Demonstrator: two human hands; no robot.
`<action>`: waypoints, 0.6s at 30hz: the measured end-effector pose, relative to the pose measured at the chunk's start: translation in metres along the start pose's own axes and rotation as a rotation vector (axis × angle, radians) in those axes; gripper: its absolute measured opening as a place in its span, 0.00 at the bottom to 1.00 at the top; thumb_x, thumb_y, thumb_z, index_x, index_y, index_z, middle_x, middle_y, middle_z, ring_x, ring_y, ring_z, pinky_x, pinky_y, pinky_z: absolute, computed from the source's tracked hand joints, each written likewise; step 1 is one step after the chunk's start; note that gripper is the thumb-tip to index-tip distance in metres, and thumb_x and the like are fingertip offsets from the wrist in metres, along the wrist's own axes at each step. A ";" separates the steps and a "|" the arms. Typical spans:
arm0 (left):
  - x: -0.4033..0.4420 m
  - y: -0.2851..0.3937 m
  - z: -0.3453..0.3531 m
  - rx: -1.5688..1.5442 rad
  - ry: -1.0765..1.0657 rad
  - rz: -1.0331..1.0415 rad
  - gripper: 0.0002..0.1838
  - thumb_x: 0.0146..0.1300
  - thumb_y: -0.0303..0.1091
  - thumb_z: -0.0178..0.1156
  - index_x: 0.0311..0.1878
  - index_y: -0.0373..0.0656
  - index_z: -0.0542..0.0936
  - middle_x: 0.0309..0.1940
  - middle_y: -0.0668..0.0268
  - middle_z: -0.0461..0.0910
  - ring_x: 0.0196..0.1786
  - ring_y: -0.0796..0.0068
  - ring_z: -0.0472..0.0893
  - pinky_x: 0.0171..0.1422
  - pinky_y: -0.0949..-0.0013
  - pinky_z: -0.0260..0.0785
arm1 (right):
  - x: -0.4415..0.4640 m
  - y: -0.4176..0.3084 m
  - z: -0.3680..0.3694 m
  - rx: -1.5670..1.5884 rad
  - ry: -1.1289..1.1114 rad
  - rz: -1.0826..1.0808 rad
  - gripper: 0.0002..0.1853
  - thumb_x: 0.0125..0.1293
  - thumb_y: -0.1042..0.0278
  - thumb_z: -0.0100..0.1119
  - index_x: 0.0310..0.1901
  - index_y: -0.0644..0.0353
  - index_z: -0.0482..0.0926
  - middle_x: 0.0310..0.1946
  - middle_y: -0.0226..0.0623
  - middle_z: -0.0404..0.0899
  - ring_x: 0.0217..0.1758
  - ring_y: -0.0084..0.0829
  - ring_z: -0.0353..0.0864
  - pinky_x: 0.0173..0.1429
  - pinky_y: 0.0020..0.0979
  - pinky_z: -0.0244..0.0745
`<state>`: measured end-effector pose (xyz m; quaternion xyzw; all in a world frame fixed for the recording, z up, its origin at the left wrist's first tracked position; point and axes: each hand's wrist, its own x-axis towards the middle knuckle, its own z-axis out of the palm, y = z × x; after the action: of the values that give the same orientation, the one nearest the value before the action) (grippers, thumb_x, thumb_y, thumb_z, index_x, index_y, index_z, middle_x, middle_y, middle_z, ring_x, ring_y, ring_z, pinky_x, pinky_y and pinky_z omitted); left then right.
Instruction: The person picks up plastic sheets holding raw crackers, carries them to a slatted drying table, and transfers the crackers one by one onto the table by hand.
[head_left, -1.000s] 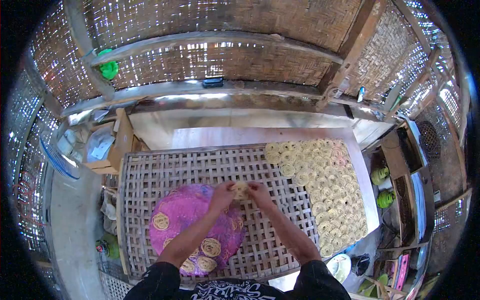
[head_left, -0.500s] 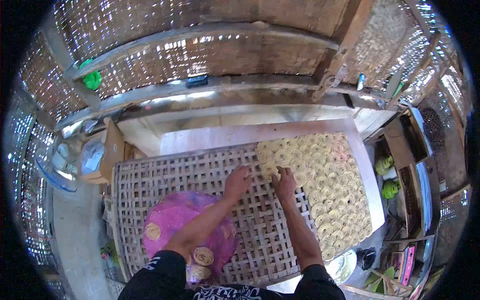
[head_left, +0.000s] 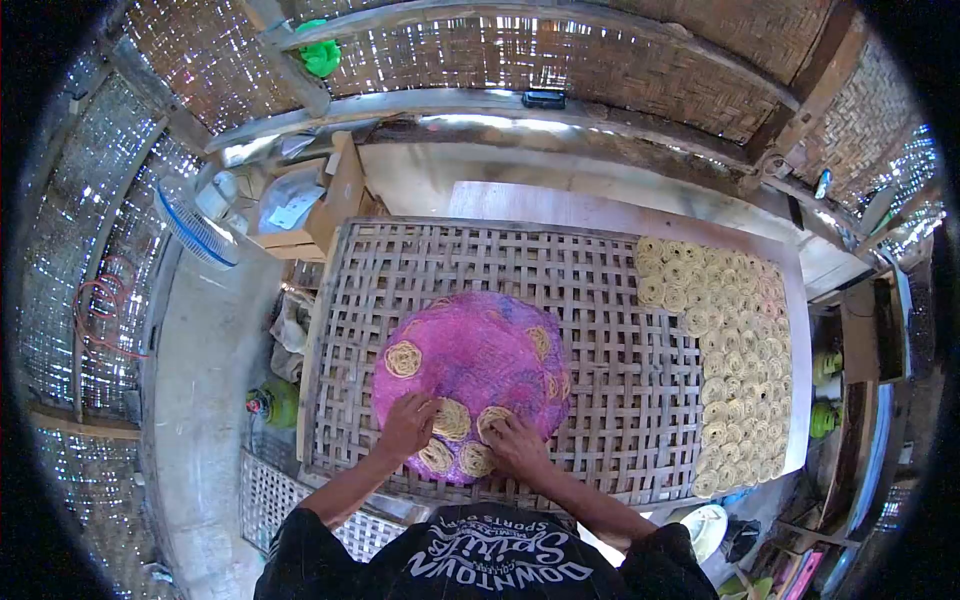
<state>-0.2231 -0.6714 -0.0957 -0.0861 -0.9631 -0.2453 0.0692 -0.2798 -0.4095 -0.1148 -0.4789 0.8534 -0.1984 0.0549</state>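
Note:
A round pink and purple cloth-like mound [head_left: 450, 340] sits on the woven lattice rack [head_left: 600, 350], with several coiled noodle-like rounds on it. My left hand [head_left: 410, 424] is at the left edge of one coil [head_left: 451, 420], its fingers bent close together; whether they grip it is unclear. My right hand [head_left: 516, 444] has its fingers on another coil [head_left: 490, 422], partly covering it. Two more coils lie just below, between my hands. A separate coil [head_left: 403, 359] lies on the mound's upper left. Tight rows of similar coils [head_left: 745, 370] cover the rack's right end.
A cardboard box [head_left: 340, 195] with a plastic bag stands behind the rack's left corner. A blue fan [head_left: 195, 225] is farther left. Green gas cylinders [head_left: 282, 403] stand beside the rack. At the lower right is a pale basin [head_left: 706, 530].
My hands have moved from the rows of coils to the front of the pink mound. The coil held earlier is no longer between them. The view has shifted left.

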 end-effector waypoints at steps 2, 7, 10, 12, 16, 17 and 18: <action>0.001 0.002 0.000 -0.002 -0.038 -0.043 0.23 0.49 0.26 0.61 0.53 0.42 0.78 0.44 0.55 0.75 0.50 0.53 0.75 0.55 0.53 0.68 | 0.002 0.007 0.010 -0.029 0.019 -0.037 0.18 0.56 0.57 0.62 0.48 0.54 0.79 0.45 0.36 0.76 0.55 0.41 0.74 0.56 0.43 0.69; 0.011 0.002 0.003 0.009 -0.010 -0.088 0.21 0.46 0.27 0.62 0.48 0.43 0.78 0.40 0.55 0.73 0.47 0.52 0.74 0.52 0.53 0.67 | 0.008 0.002 -0.001 0.007 0.029 0.013 0.15 0.54 0.61 0.61 0.44 0.54 0.80 0.44 0.38 0.77 0.55 0.41 0.74 0.56 0.43 0.69; 0.009 -0.004 0.006 -0.050 -0.015 -0.102 0.18 0.46 0.27 0.61 0.45 0.42 0.78 0.39 0.55 0.73 0.47 0.52 0.74 0.51 0.54 0.67 | 0.011 -0.001 -0.011 -0.052 0.109 -0.038 0.13 0.54 0.63 0.60 0.41 0.53 0.82 0.40 0.39 0.78 0.50 0.43 0.77 0.53 0.44 0.71; 0.010 -0.004 0.004 -0.110 -0.037 -0.123 0.16 0.46 0.26 0.60 0.42 0.41 0.77 0.38 0.56 0.74 0.46 0.51 0.74 0.51 0.54 0.67 | 0.012 0.000 -0.014 -0.011 0.122 0.034 0.10 0.54 0.64 0.60 0.39 0.54 0.82 0.37 0.41 0.78 0.45 0.43 0.79 0.49 0.44 0.73; 0.006 0.013 -0.011 -0.430 0.005 -0.240 0.15 0.46 0.24 0.60 0.41 0.40 0.77 0.37 0.57 0.78 0.44 0.56 0.79 0.50 0.58 0.70 | 0.019 0.012 -0.044 0.526 -0.008 0.619 0.09 0.58 0.62 0.59 0.35 0.57 0.81 0.30 0.41 0.78 0.34 0.38 0.80 0.39 0.39 0.74; 0.003 0.014 -0.012 -0.469 0.003 -0.264 0.15 0.46 0.23 0.60 0.40 0.39 0.78 0.37 0.56 0.79 0.43 0.58 0.80 0.50 0.60 0.70 | 0.017 0.018 -0.058 0.722 -0.045 0.825 0.09 0.59 0.61 0.59 0.34 0.58 0.81 0.28 0.40 0.78 0.32 0.37 0.80 0.37 0.38 0.74; 0.002 0.016 -0.012 -0.509 -0.003 -0.284 0.14 0.46 0.22 0.60 0.40 0.39 0.78 0.37 0.56 0.80 0.42 0.59 0.81 0.50 0.62 0.71 | 0.010 0.033 -0.047 0.905 0.098 0.916 0.11 0.59 0.60 0.59 0.34 0.59 0.81 0.29 0.38 0.78 0.32 0.34 0.79 0.37 0.37 0.74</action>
<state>-0.2206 -0.6635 -0.0777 0.0347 -0.8730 -0.4864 0.0090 -0.3245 -0.3895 -0.0831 0.0139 0.8048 -0.5167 0.2916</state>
